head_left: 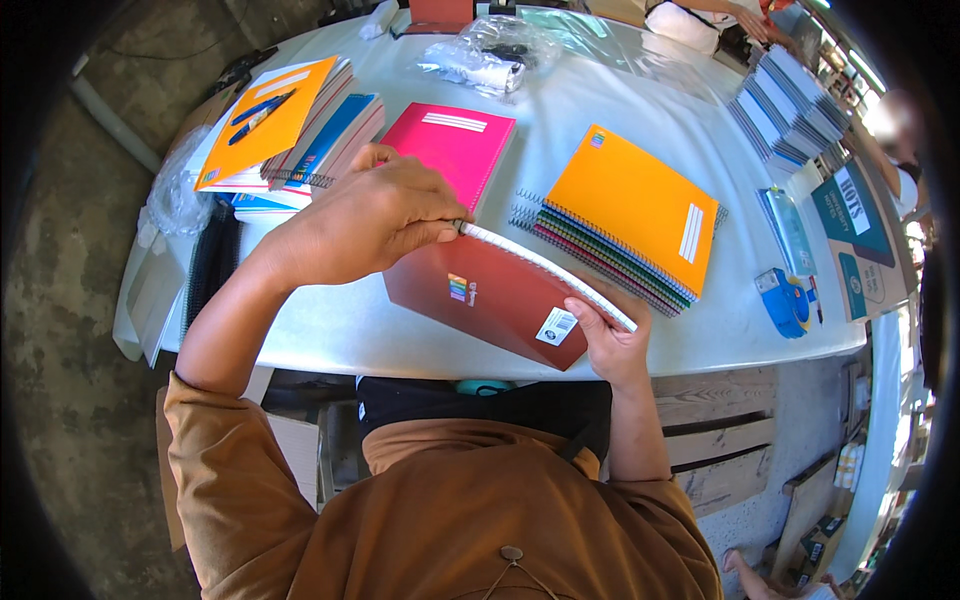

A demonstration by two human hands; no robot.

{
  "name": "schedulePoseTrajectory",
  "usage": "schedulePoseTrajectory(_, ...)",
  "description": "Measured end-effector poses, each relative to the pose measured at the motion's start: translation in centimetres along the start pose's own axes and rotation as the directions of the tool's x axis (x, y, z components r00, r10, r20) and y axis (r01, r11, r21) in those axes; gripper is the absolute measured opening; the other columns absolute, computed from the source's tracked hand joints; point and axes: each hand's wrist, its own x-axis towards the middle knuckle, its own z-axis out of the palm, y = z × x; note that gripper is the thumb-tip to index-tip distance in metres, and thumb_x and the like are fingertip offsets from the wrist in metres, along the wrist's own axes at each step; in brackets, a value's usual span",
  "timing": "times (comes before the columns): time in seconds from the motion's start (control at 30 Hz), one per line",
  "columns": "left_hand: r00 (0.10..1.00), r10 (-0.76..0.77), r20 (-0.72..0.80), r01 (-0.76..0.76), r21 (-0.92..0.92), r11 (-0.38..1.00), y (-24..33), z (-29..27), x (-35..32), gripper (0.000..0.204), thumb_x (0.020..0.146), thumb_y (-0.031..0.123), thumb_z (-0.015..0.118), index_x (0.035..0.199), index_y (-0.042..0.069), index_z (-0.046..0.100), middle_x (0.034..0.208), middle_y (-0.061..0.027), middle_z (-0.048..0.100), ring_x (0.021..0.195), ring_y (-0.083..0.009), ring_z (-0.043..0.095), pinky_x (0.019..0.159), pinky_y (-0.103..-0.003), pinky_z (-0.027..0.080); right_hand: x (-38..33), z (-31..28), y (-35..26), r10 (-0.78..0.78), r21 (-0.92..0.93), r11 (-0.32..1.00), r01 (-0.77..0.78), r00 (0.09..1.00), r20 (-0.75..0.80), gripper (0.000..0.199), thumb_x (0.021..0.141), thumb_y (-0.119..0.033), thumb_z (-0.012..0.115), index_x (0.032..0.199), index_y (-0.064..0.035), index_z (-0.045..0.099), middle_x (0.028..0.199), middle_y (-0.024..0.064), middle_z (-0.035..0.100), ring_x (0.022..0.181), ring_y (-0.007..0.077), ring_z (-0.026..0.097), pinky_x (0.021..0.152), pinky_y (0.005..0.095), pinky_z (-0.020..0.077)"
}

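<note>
A notebook (480,305) with a reddish-brown back cover is held up on edge above the near side of the table. Its white perforated edge faces up. My left hand (385,215) is closed, pinching the upper left corner, where a small dark bit shows at the fingertips; I cannot make out what it is. At the other end my right hand (620,335) grips the right corner, thumb on the cover beside a white label. Behind it lies a pink notebook (450,145), partly covered by my left hand. Just right is a stack of spiral notebooks (635,205), orange on top.
At left, pens (262,115) lie on an orange-topped notebook pile (275,140), beside black wire coils (207,265). Clear plastic wrap (490,60) is at the back. A blue tape dispenser (785,300), a carton (865,240) and stacked notebooks (785,110) stand right. Another person's hand (745,18) is far right.
</note>
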Motion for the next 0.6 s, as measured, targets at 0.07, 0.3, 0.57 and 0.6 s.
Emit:
schedulePoseTrajectory(0.07,1.000,-0.022,0.010,0.022,0.012,1.000,0.5,-0.1,0.1,0.014,0.076,0.016,0.068,0.085,0.005,0.065,0.077,-0.0065,0.063,0.077,-0.0218,0.058,0.082,-0.036,0.036,-0.2,0.1,0.1,0.019,0.022,1.000,-0.019,1.000,-0.001,0.023,0.083,-0.006,0.062,0.104,0.0025,0.063,0.090,0.0133,0.068,0.074,0.0134,0.063,0.067,0.0226,0.0486)
schedulePoseTrajectory(0.3,0.974,-0.178,0.141,0.215,-0.327,0.920,-0.8,0.2,0.3,0.012,0.074,0.011,0.069,0.082,0.004,0.065,0.077,-0.0061,0.063,0.074,-0.0214,0.058,0.072,-0.033,0.041,-0.3,0.1,-0.2,0.044,-0.036,0.998,-0.043,0.998,0.045,0.023,0.083,-0.005,0.060,0.105,0.0017,0.063,0.087,0.0144,0.067,0.069,0.0133,0.063,0.063,0.0216,0.0478)
schedulePoseTrajectory(0.57,0.987,-0.150,-0.063,0.146,-0.056,0.988,1.2,0.6,0.4,0.015,0.071,0.011,0.072,0.080,0.004,0.063,0.079,-0.0053,0.063,0.078,-0.0222,0.057,0.075,-0.033,0.040,-0.1,0.2,-0.5,-0.040,-0.139,0.989,0.047,0.998,0.052,0.024,0.081,-0.001,0.059,0.105,0.0019,0.063,0.094,0.0133,0.067,0.073,0.0162,0.066,0.065,0.0225,0.0493)
schedulePoseTrajectory(0.6,0.991,-0.121,-0.057,0.120,-0.020,0.993,1.5,0.3,0.5,0.015,0.070,0.011,0.073,0.079,0.005,0.063,0.079,-0.0051,0.063,0.079,-0.0223,0.057,0.078,-0.034,0.038,-0.2,0.3,-0.6,-0.058,-0.138,0.988,0.064,0.997,0.048,0.026,0.079,0.001,0.059,0.105,0.0014,0.063,0.096,0.0134,0.067,0.077,0.0178,0.066,0.067,0.0232,0.0501)
